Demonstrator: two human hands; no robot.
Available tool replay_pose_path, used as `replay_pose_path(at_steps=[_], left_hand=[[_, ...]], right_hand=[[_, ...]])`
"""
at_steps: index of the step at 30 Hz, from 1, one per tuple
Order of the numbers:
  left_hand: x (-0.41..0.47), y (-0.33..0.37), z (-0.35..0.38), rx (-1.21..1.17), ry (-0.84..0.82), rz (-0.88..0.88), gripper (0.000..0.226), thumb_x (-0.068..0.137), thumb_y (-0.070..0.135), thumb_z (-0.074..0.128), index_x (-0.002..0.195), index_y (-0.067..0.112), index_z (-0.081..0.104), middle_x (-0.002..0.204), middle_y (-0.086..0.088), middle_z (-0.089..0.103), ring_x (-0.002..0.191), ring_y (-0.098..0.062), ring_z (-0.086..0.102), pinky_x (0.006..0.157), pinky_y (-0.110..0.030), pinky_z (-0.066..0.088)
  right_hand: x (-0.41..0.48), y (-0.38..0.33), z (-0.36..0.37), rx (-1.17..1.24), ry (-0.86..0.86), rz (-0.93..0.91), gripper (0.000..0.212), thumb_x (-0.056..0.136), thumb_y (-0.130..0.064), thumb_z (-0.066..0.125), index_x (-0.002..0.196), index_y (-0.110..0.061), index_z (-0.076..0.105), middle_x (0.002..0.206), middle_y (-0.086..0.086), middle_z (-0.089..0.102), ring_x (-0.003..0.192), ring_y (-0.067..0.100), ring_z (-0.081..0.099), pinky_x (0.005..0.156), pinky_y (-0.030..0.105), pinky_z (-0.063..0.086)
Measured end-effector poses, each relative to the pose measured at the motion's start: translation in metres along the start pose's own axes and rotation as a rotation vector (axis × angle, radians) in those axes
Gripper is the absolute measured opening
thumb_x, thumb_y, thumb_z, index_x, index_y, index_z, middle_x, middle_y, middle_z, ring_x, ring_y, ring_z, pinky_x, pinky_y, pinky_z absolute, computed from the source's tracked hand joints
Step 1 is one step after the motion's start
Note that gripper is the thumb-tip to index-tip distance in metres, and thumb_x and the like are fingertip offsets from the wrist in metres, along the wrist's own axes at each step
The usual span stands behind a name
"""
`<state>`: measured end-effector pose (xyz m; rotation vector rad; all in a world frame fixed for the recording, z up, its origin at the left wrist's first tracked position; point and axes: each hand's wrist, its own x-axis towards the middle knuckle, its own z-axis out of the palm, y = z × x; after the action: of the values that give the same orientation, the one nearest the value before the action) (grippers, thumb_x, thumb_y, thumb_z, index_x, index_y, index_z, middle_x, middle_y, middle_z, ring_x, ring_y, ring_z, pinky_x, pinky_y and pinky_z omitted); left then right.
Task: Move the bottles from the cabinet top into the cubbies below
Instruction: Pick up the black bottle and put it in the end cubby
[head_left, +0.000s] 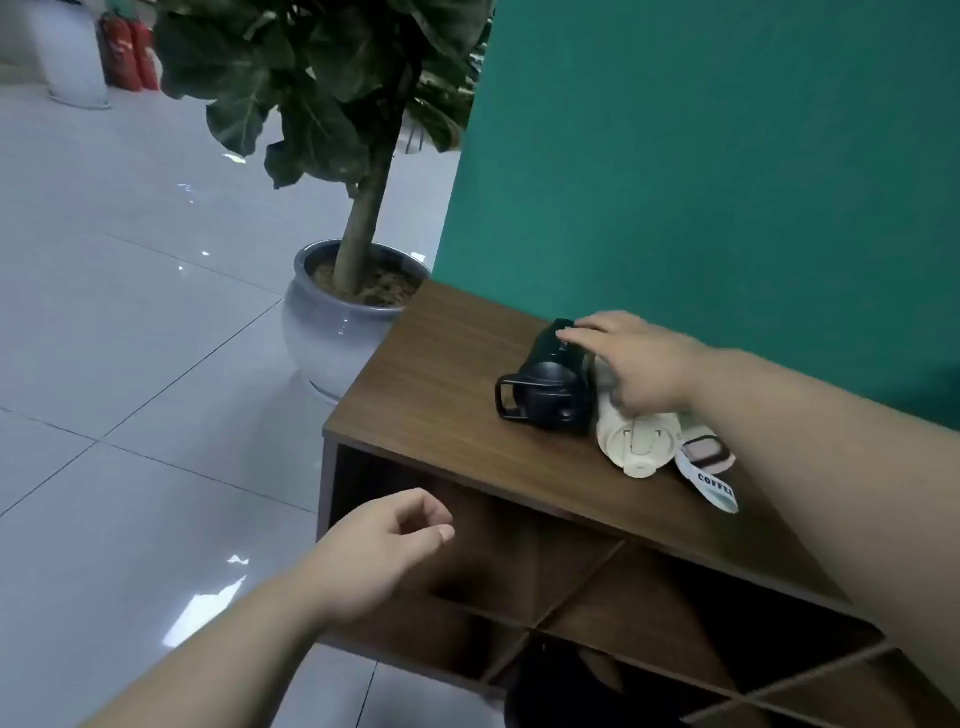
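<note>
A dark green bottle (550, 382) with a black loop handle lies on its side on the wooden cabinet top (447, 395). A cream bottle (636, 441) lies beside it on the right, and a third bottle with a pink lid and a "COFFEE" strap (709, 467) lies further right, partly hidden by my forearm. My right hand (631, 358) rests over the dark and cream bottles, fingers spread, touching the dark one. My left hand (384, 545) hovers loosely curled and empty in front of the upper left cubby (498, 551).
The cabinet stands against a teal wall (727, 182). Diagonal dividers form the cubbies (623, 623); something dark sits in a lower one (561, 691). A large potted plant (343, 312) stands at the cabinet's left end on a glossy tiled floor. Red fire extinguishers (127, 52) stand far back.
</note>
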<state>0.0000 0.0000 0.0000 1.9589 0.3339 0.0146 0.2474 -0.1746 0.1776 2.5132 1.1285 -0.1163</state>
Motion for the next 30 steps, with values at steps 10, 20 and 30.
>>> replay_pose_path(at_steps=[10, 20, 30], left_hand=[[0.004, -0.024, -0.019, 0.036, -0.117, -0.089, 0.010, 0.096, 0.042, 0.066, 0.093, 0.034, 0.070, 0.093, 0.010, 0.073, 0.090, -0.005, 0.064, 0.078, -0.024, 0.049], [-0.005, -0.021, -0.024, 0.110, -0.111, -0.124, 0.006, 0.094, 0.035, 0.066, 0.093, 0.032, 0.071, 0.092, 0.012, 0.070, 0.090, -0.011, 0.064, 0.080, -0.027, 0.050], [-0.020, -0.019, -0.029, 0.229, -0.225, -0.139, 0.034, 0.076, 0.047, 0.063, 0.085, 0.015, 0.070, 0.089, -0.004, 0.072, 0.090, -0.027, 0.069, 0.090, -0.038, 0.060]], right_hand=[[0.052, -0.040, -0.003, -0.116, -0.013, -0.233, 0.068, 0.052, -0.040, 0.086, 0.109, -0.042, 0.050, 0.110, -0.015, 0.060, 0.109, 0.018, 0.060, 0.083, 0.041, 0.054], [-0.002, -0.128, -0.013, -0.103, 0.236, -0.455, 0.053, 0.052, -0.060, 0.071, 0.095, -0.039, 0.047, 0.088, -0.015, 0.061, 0.091, 0.019, 0.064, 0.071, 0.035, 0.048], [-0.123, -0.185, 0.090, 0.856, 0.123, -0.240, 0.082, 0.049, -0.058, 0.087, 0.115, -0.063, 0.039, 0.118, -0.039, 0.055, 0.113, -0.012, 0.053, 0.089, 0.010, 0.043]])
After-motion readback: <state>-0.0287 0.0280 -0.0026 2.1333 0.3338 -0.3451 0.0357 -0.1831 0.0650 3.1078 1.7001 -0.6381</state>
